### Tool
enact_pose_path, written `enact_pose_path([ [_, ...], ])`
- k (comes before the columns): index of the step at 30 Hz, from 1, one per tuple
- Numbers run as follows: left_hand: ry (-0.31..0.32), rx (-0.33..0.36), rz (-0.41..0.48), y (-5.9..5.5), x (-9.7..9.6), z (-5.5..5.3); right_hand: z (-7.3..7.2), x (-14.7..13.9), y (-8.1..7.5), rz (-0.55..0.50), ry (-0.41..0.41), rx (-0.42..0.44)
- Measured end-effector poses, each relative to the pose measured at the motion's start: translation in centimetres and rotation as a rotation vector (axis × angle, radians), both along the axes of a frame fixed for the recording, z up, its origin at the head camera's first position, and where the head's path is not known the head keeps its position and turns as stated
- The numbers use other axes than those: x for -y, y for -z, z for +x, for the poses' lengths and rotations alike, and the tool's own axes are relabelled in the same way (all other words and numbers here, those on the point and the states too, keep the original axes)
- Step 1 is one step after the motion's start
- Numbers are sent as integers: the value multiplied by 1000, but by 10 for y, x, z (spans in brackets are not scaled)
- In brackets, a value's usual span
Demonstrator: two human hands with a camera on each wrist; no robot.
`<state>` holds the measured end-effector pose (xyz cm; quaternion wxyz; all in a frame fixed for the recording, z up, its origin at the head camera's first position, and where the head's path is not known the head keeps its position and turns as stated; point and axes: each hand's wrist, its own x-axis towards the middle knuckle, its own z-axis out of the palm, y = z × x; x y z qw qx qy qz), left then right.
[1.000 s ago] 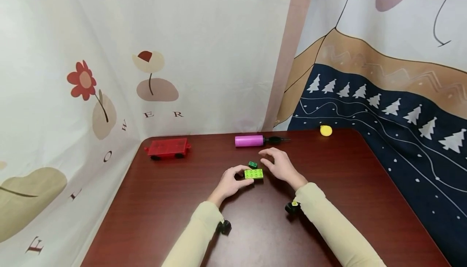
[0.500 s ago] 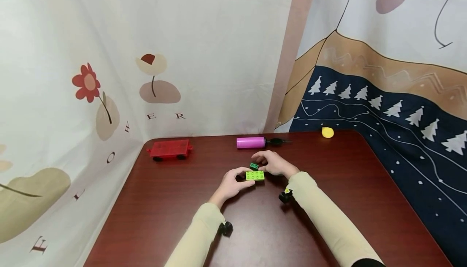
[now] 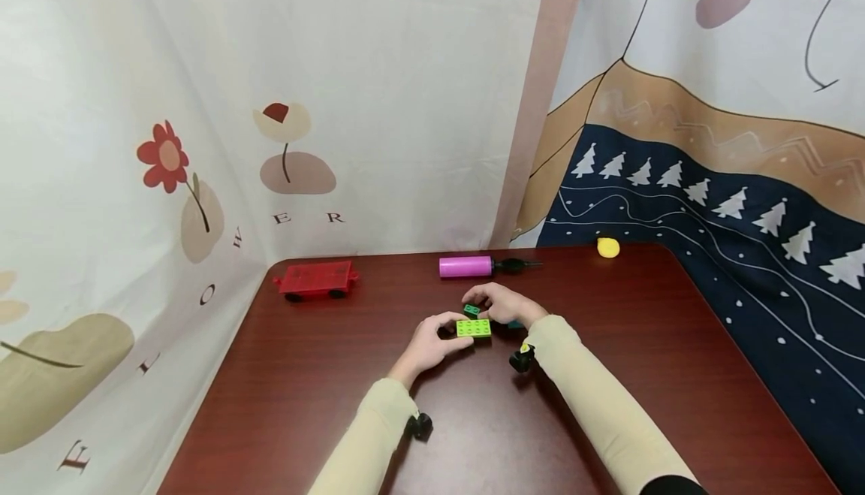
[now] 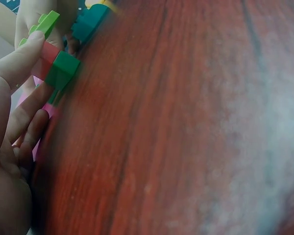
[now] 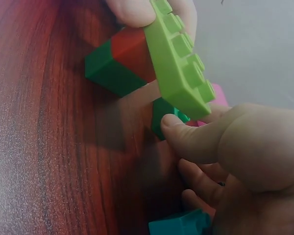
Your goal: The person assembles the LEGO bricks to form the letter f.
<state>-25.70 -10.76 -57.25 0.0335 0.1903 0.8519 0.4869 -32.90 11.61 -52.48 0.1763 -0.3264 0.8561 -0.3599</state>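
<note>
A stack of toy building bricks stands mid-table: a lime brick (image 3: 473, 328) with studs on top, a red brick (image 5: 133, 51) under it and a dark green brick (image 4: 62, 69) at the bottom. My left hand (image 3: 431, 341) grips the stack from the left, its thumb by the lime brick. Just behind sits a small green brick (image 3: 471, 309), with the thumb and forefinger of my right hand (image 3: 505, 304) around it. The right wrist view has that thumb tip against the brick, under the lime brick's overhanging end. A teal brick (image 5: 179, 223) lies beneath my right hand.
A red toy wagon (image 3: 316, 279) stands at the back left of the brown table (image 3: 297, 390). A purple hand pump (image 3: 466, 267) with a black nozzle lies near the back edge. Farther right is a small yellow object (image 3: 608, 248). Curtains hang behind and beside the table.
My right hand has moved left to the small green brick and closed its thumb and forefinger around it. The teal brick now shows under it. My left hand stays on the stack.
</note>
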Motion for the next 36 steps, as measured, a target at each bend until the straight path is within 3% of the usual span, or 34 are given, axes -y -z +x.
enact_pose_path([
  [12, -4, -6, 1, 1, -1, -3, -1, 2, -1, 47, 42, -39],
  [20, 1, -16, 3, 1, -1, -4, -2, 2, -3, 95, 206, 8],
  [28, -6, -5, -12, 2, 0, -1, 2, -4, 2, -5, 347, -12],
  [36, -7, 2, -7, 2, 0, 1, 10, -10, -1, -122, 399, -63],
])
